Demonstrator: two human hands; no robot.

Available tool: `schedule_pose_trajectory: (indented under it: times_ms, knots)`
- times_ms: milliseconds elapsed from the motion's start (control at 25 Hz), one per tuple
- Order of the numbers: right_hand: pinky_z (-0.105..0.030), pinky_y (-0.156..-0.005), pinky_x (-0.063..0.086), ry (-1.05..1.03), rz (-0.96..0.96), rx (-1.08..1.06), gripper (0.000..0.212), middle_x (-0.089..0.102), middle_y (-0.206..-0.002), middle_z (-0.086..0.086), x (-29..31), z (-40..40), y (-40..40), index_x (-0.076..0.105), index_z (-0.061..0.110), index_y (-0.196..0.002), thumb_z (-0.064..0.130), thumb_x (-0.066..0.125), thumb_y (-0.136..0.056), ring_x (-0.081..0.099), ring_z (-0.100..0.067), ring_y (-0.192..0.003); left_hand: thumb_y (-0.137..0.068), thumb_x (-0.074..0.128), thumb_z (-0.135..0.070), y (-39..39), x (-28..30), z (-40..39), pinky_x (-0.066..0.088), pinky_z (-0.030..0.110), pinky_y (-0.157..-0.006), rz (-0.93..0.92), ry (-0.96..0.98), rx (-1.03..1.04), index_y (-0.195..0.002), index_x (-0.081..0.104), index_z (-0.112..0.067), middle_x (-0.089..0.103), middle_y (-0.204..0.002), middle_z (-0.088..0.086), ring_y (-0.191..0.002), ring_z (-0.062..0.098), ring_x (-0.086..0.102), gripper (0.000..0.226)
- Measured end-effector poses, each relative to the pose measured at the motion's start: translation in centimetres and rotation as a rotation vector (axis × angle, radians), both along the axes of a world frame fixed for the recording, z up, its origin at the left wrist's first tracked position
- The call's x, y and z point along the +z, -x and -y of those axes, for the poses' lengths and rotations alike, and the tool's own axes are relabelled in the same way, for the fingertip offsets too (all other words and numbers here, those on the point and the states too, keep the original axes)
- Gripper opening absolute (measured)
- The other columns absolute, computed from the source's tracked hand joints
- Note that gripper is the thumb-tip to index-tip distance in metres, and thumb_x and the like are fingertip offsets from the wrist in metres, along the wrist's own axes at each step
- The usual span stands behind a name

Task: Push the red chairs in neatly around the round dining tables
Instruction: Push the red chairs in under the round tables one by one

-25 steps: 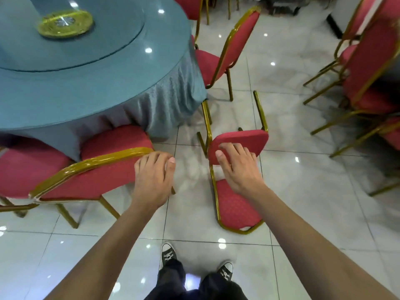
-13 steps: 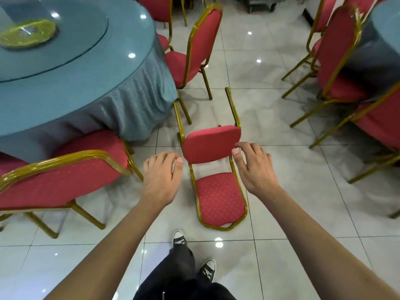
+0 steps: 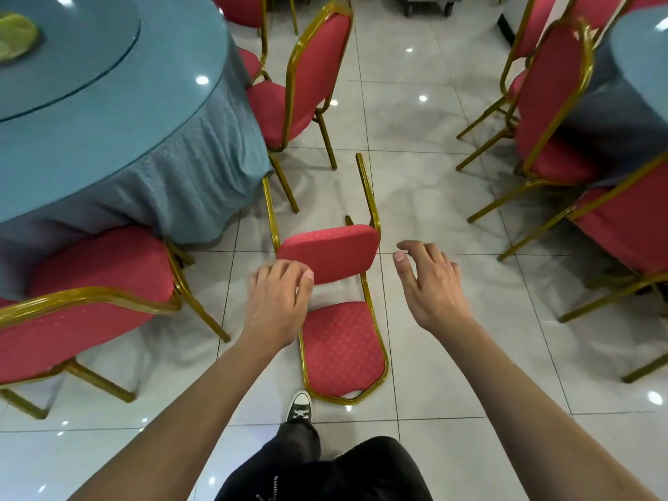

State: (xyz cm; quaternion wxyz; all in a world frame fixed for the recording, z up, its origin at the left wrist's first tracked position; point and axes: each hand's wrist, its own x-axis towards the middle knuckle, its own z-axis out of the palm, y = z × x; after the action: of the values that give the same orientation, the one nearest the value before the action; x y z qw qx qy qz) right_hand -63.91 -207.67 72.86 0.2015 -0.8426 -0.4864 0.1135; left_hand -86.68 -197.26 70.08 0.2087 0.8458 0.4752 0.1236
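Note:
A red chair with a gold frame (image 3: 336, 258) lies tipped over on the tiled floor in front of me, backrest flat on the floor by my feet, seat standing upright, legs pointing away. My left hand (image 3: 278, 301) is at the seat's lower left corner, its thumb touching the cushion and its fingers loosely bent. My right hand (image 3: 426, 280) hovers just right of the seat with spread fingers, apart from it and holding nothing. The round table with a blue cloth (image 3: 126, 146) stands at the left.
One red chair (image 3: 90, 301) stands at the table's near edge on my left, another (image 3: 300, 85) at its right side. Several red chairs (image 3: 553, 103) crowd a second blue table (image 3: 643, 56) at the right. My black shoe (image 3: 300, 406) is by the fallen backrest.
My left hand left the left chair's backrest and moved right to the fallen chair's seat corner. My right hand came off the seat and moved to its right side. The view shifted right.

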Motion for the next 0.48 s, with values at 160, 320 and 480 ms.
schedule_pose_trajectory:
  times_ms: [160,320,480]
  knots:
    - [-0.045,-0.109,0.036,0.001,-0.013,0.039,0.065,0.056,-0.132,-0.001,-0.4,-0.9,-3.4,0.051,0.028,-0.137,0.065,0.012,-0.101,0.050,-0.025,-0.125,-0.100,0.015,-0.048,-2.9,-0.6,-0.1,0.036,0.040,-0.100,-0.004,-0.015,0.020,-0.109,0.060,-0.025,0.059,-0.114,-0.006,-0.108,0.020,0.051,0.051]
    - [-0.047,-0.110,0.036,0.035,-0.006,0.130,0.063,0.054,-0.136,-0.001,-1.3,-1.2,-7.8,0.050,0.028,-0.140,0.063,0.014,-0.102,0.050,-0.026,-0.127,-0.102,0.016,-0.046,-6.4,-1.6,1.6,0.035,0.040,-0.099,0.000,-0.026,0.102,-0.111,0.062,-0.022,0.061,-0.117,-0.003,-0.112,0.022,0.052,0.053]
    - [-0.045,-0.108,0.037,-0.008,-0.028,0.266,0.065,0.055,-0.132,-0.001,-3.5,-0.4,-12.9,0.051,0.026,-0.139,0.063,0.013,-0.102,0.050,-0.024,-0.124,-0.105,0.015,-0.048,-10.3,-3.7,5.7,0.033,0.040,-0.105,0.013,-0.058,0.207,-0.123,0.059,-0.024,0.058,-0.127,-0.004,-0.123,0.020,0.049,0.053]
